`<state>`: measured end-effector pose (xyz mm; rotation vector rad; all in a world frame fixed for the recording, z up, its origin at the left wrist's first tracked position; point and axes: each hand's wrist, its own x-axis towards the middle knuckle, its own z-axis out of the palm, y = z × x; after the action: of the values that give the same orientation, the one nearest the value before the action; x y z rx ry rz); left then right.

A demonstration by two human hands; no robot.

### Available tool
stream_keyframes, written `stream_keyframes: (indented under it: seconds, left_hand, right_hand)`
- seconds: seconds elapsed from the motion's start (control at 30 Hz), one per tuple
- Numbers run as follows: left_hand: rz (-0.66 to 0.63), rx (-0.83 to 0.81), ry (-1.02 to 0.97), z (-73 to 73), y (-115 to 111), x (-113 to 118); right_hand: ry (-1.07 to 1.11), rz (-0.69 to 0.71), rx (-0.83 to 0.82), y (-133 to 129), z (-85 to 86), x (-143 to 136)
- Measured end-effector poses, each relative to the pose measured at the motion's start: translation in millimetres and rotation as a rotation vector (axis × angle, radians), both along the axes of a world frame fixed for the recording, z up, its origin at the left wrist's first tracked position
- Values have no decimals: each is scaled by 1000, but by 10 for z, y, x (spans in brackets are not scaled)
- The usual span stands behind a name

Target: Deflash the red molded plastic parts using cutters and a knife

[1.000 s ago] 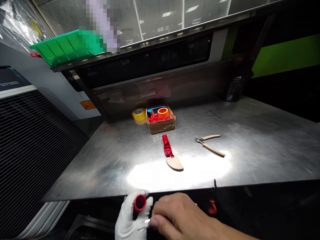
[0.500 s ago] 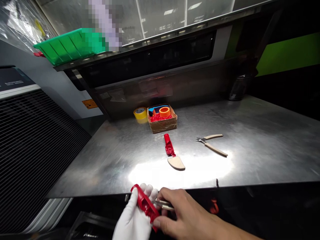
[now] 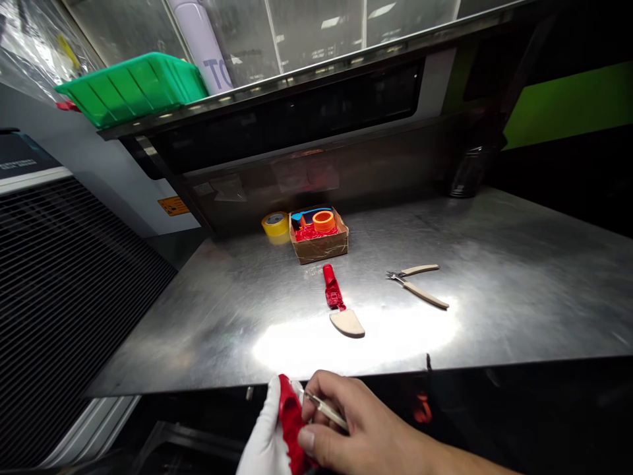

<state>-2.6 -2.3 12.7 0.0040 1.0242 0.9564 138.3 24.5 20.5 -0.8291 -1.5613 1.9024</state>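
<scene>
At the table's front edge, my left hand [image 3: 261, 441], in a white glove, is closed around a red, hollowed plastic part [image 3: 291, 417]. The part stands more or less on end, and its lower portion is partly covered by fingers. Bare, my right hand [image 3: 359, 422] grips a slim tool with a beige handle and metal tip [image 3: 326, 409], held close beside the red part. Its thumb rests against the part. Farther up the table lies a similar red part [image 3: 333, 287], touching or almost touching a beige fan-shaped piece [image 3: 348, 323].
Beige-handled nippers [image 3: 420, 293] lie spread on the metal table [image 3: 222, 330]. Behind are a small cardboard box [image 3: 324, 249] of red and orange pieces and a yellow tape roll [image 3: 275, 224]. A dark bottle [image 3: 467, 171] stands back right. A shelf above bears a green bin [image 3: 131, 89].
The red part in my left hand has turned more upright, and the glove has rolled with it. My right hand stays close, its tool now angled across the part's side. The view has shifted slightly.
</scene>
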Motion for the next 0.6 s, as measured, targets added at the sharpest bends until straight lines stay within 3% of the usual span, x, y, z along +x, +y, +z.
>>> stream_keyframes:
  seconds: [0.07,0.23,0.43,0.6]
  left_hand:
    - [-1,3,-58,-3,2,11]
    - [220,-12,-47,-128,14,-45]
    - [183,6,-133,-196,44,-155]
    - [102,23,-15,-229,58,-134]
  right_hand:
    - [-26,18,46,20,44,29]
    - [-295,-21,344,95,179,150]
    - [-558,-80,795,169,100,206]
    - [-745,-100,1120,215,88,157]
